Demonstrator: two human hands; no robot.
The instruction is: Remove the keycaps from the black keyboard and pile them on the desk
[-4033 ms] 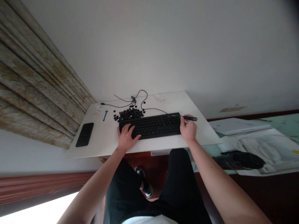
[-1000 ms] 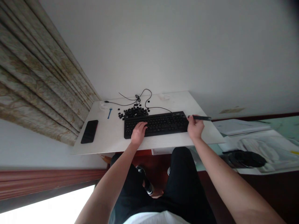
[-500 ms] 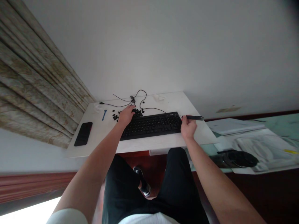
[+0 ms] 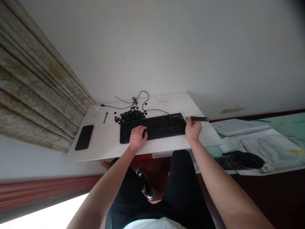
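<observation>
On the white table lies a black keyboard point(image 4: 164, 125). My left hand point(image 4: 138, 137) rests over its near edge, left of the middle, with fingers stretched forward and the thumb apart; nothing shows between them. By the keyboard's right end, my right hand point(image 4: 193, 128) is closed round a black-handled tool point(image 4: 200, 119). A thin, wire-like metal tip points from this tool leftward over the keyboard's upper right corner. Behind the keyboard's left part is a heap of loose black keycaps point(image 4: 132, 115).
A black cable point(image 4: 135, 101) runs in loops behind the keyboard. To the left lie a small blue tool point(image 4: 105, 117) and a dark phone point(image 4: 84, 137). On the right, a lower glass surface point(image 4: 288, 127) bears papers point(image 4: 240, 128) and a black object point(image 4: 243, 161).
My left hand has come from the keycap heap toward me, onto the keyboard's near edge, uncovering the heap. My right hand stays almost in place with the black-handled tool.
</observation>
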